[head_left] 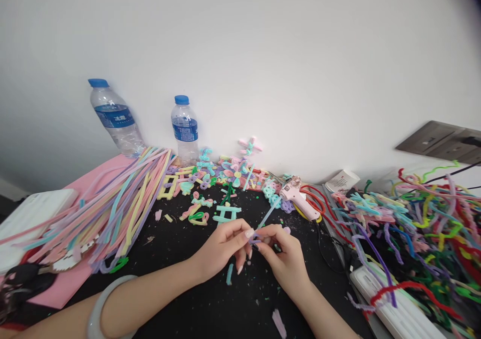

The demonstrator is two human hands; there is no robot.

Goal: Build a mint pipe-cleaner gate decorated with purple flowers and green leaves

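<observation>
From where I stand, the black tabletop (176, 304) runs up against a plain pale wall (263, 53), and its surface is flecked with tiny coloured bits. A pink sheet (62, 291) covers part of the left side, and a grey socket panel (424, 141) sits on the wall at the right.

In the middle, near the table's front, a small purple piece (256, 240) is between the two hands: the left hand (227, 246) pinches it with thumb and fingers, and the right hand (283, 256) closes thumb and forefinger on it too.

I count two blue-capped bottles (185, 128), one pink glue gun (302, 205), one turquoise ladder-shaped piece (227, 210) just beyond the left hand, one white power strip (398, 306) and one pale bangle (98, 306) on the left forearm. One long bundle of pastel stems (124, 199) spreads at left; one bright tangle of stems (424, 239) heaps at right, too jumbled to count singly.
</observation>
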